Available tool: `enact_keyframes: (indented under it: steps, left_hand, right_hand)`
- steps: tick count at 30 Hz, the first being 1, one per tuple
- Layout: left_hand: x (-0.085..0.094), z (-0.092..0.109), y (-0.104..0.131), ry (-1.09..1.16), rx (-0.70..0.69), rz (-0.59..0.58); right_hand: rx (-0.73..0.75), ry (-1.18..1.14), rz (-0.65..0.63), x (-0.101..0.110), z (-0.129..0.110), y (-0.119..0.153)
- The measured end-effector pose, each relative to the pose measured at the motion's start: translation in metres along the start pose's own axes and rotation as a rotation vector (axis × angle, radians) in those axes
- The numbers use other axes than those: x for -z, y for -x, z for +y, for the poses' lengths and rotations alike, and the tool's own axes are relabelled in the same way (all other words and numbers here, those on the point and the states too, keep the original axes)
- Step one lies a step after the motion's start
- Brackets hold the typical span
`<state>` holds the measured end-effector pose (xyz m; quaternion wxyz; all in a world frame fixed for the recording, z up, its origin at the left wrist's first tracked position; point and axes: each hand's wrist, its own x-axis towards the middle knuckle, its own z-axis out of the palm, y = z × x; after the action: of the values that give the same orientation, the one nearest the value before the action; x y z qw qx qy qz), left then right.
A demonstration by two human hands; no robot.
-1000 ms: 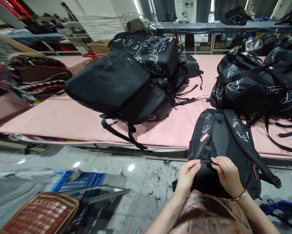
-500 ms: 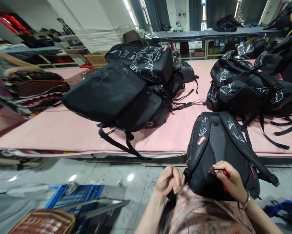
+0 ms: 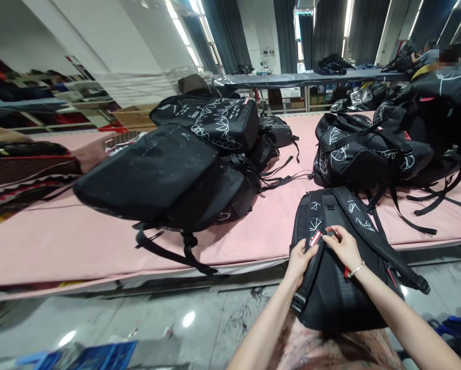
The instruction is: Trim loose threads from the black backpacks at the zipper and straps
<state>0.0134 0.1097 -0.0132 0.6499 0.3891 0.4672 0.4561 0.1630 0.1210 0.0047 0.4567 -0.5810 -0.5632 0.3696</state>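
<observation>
Since half a second ago, the left hand [image 3: 300,259] and the right hand [image 3: 345,249] have both moved up the black backpack [image 3: 326,303], from beside and over its lower part to the red-and-white label [image 3: 315,238] on one shoulder strap [image 3: 305,285]. Left fingers pinch that strap just beside the label, the thumb lying across its front. Right fingers are curled round a small red-handled tool [image 3: 346,272], mostly hidden by the palm, their tips drawn close together next to the label; whether they touch it, I cannot tell. A light bracelet [image 3: 357,269] circles the right wrist. The backpack faces straps-up, its top end over the front edge of the pink surface [image 3: 99,252] and its lower end against the person's patterned clothing [image 3: 307,344]. Farther back on the surface, a pile of black bags [image 3: 153,174] lies left of the backpack, another group of black bags [image 3: 369,164] lies behind it to the right, and a brown patterned bag [image 3: 26,169] sits at the far left, near the edge of view
</observation>
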Motion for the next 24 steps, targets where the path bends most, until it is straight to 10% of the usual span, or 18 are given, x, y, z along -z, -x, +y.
enact_keyframes:
  steps: [7, 19, 24]
  left_hand:
    - [0.007, -0.016, 0.029, 0.06, -0.079, 0.078]
    - [0.03, -0.026, 0.011, 0.014, 0.005, 0.132]
    - [0.029, -0.004, -0.001, -0.423, -0.325, 0.336]
  right_hand:
    - [0.008, 0.062, -0.052, -0.028, -0.002, -0.015]
    - [-0.313, -0.17, -0.205, -0.039, 0.033, -0.021]
    - [-0.245, -0.204, -0.207, -0.045, 0.027, -0.012]
